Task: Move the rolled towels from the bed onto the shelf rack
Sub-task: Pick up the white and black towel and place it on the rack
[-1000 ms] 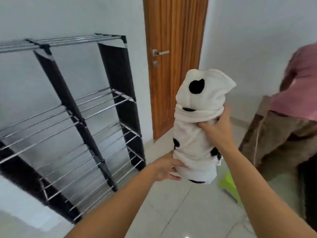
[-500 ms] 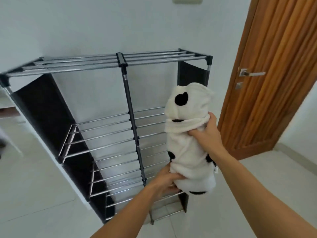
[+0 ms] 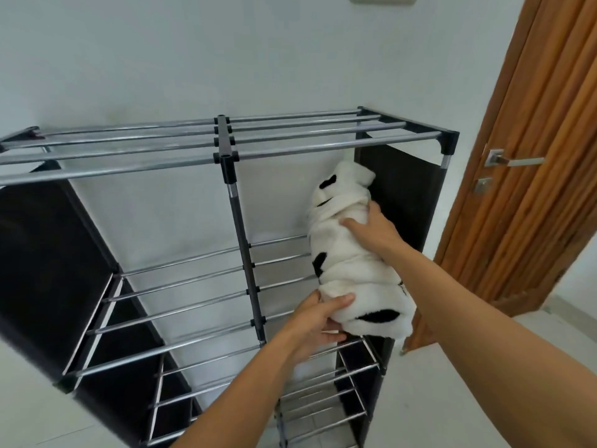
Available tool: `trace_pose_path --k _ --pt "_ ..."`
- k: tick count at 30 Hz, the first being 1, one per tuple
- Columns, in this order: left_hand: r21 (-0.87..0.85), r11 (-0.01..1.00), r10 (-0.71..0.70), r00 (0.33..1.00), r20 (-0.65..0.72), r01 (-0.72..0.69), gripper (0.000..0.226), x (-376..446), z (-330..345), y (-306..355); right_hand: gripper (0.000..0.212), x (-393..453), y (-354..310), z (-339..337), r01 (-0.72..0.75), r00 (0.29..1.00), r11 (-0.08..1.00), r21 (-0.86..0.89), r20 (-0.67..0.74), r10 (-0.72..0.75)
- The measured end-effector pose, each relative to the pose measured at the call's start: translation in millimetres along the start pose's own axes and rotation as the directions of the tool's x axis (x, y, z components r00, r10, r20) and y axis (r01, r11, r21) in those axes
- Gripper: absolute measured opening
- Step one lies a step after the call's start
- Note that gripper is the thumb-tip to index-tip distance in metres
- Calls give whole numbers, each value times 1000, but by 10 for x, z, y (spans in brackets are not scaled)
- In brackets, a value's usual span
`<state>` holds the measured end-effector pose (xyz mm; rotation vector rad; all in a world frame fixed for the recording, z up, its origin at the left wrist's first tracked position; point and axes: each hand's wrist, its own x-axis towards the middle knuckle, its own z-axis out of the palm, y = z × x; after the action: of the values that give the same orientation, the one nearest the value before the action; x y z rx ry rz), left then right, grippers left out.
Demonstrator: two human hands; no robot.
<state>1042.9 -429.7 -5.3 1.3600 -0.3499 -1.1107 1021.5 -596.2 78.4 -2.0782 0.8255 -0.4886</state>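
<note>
White wall (image 3: 226, 59) behind, plain and smooth; ribbed wooden door (image 3: 533, 189) at right with a metal lever handle (image 3: 513, 161); pale tiled floor (image 3: 484, 367) below

Shelf rack (image 3: 226, 150): chrome tube rails, black plastic joints, dark fabric side panels, one centre post splitting it into left and right bays. Top tier bare rails; second tier down, right bay, carries the load

Rolled towel (image 3: 352, 263): white fleecy roll with black patches, thick, soft creases, lying front to back on the second-tier rails of the right bay, far end tipped up against the right fabric panel, near end at the front rail

Right hand (image 3: 374, 229) lies over the top middle of the roll, fingers curled into the fleece, gripping. Left hand (image 3: 318, 320) holds the near lower end, thumb on top, fingers under

Open rail space to the left of the towel up to the centre post; left bay tiers open; headroom under the top rails above the far end
</note>
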Motion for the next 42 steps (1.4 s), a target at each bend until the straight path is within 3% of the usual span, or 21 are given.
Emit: trace_pose_path --k 3,8,14,19,22,27,30,32,34,36,38,40,42 --pt "85 991 -110 992 55 105 48 49 -47 107 76 62 62 34 0 996 989 -145 87 13" --pt "125 971 -217 972 92 205 57 134 -62 243 83 137 177 40 -124 982 980 -157 122 143" --pt "79 989 -132 990 59 127 32 266 43 348 72 177 148 -76 -70 991 995 -73 105 78" --pt "72 997 -34 998 -44 37 45 375 90 370 50 189 103 -88 101 992 995 -5 -71 -101" --pt "99 995 -19 995 -101 29 49 419 107 372 45 222 211 2 136 983 980 -143 -105 -152" --pt "105 994 -29 998 -63 36 40 378 100 369 40 216 285 29 123 973 959 -254 -159 -167" --pt "105 988 126 977 -175 -109 36 329 118 234 37 41 300 5 193 947 954 -229 -212 -243" --pt "158 941 337 883 -328 -301 34 285 102 67 33 -181 395 -35 217 925 959 -180 -277 -261" --pt "211 869 495 795 -349 -448 28 231 79 -65 30 -469 572 -89 201 905 972 -124 -356 -233" --pt "289 822 561 785 -262 -491 25 201 135 -179 26 -777 871 -118 126 906 989 -73 -397 -145" --pt "420 792 520 850 -85 -442 25 192 305 -348 20 -1130 1263 -121 -6 925 999 -39 -381 -9" --pt "580 746 301 942 145 -328 20 211 545 -572 14 -1521 1632 -156 -159 926 987 -10 -347 146" --pt "748 623 -13 953 304 -230 23 239 794 -849 18 -1953 1953 -245 -290 907 957 9 -316 278"
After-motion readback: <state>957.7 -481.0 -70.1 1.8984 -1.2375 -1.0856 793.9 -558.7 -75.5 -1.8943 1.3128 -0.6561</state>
